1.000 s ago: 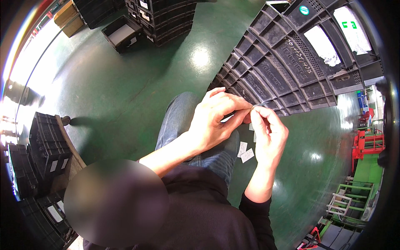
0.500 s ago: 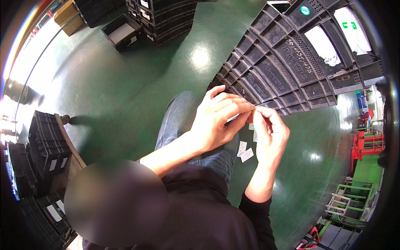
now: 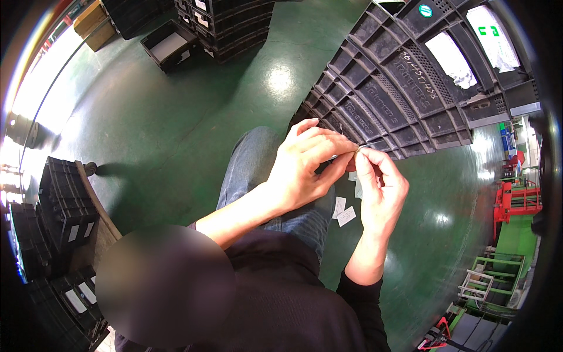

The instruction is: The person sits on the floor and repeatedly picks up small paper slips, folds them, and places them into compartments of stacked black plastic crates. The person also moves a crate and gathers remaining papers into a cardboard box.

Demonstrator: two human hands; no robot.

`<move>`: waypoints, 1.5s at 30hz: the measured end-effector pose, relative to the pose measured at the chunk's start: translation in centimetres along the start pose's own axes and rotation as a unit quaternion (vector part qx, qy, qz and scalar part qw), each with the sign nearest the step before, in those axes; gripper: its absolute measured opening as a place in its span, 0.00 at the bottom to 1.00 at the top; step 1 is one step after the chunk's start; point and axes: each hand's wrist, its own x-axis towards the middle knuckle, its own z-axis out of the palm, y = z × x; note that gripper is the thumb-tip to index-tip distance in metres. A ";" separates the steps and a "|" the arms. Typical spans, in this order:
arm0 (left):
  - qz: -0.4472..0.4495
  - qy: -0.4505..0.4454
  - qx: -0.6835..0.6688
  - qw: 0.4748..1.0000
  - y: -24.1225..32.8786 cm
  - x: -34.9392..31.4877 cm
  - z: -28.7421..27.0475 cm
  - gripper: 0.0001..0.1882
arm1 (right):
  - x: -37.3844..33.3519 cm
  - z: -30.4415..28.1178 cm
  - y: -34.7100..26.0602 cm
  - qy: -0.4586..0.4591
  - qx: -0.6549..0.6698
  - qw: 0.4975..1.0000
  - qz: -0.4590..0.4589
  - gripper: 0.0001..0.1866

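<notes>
My left hand and my right hand meet at their fingertips above my knee, beside a tall stack of black plastic crates. Thumb and forefinger of each are pinched together at one spot. Whatever sits in the pinch is too small to make out; a thin pale line shows just beyond the fingertips, and I cannot tell whether it belongs to it. The left hand's other fingers are loosely bent, and those of the right curl inward. Below the hands, white paper slips lie on the green floor.
White labels cling to the near crates. More black crates stand at the far side, beside a low open crate. Several crates are at my left by a wooden edge. Red and green metal frames stand at right.
The view has shifted very slightly. Both hands keep the same pinch, with only a tiny movement of the fingertips.
</notes>
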 end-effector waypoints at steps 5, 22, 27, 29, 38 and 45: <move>0.042 0.027 0.064 0.997 0.2 -0.4 0.5 0.14 | 0.0 -0.1 0.1 0.006 -0.013 1.000 -0.012 0.06; 0.017 0.008 0.030 0.999 0.4 -0.3 0.6 0.13 | -0.3 -0.4 0.6 0.001 -0.045 0.998 -0.046 0.06; 0.009 0.013 0.014 1.000 0.4 -0.3 0.7 0.12 | -0.3 -0.4 0.7 -0.001 -0.049 0.998 -0.050 0.06; 0.002 0.017 0.011 1.000 0.5 -0.3 0.7 0.11 | -0.3 -0.4 0.7 0.000 -0.051 0.998 -0.049 0.05; -0.059 0.006 -0.090 0.994 0.5 -0.3 0.5 0.07 | -0.5 -0.3 0.8 0.003 -0.058 0.997 -0.052 0.03; 0.002 -0.017 -0.016 1.000 0.4 0.1 -0.1 0.09 | -0.5 -0.3 0.6 0.009 -0.139 0.983 -0.116 0.03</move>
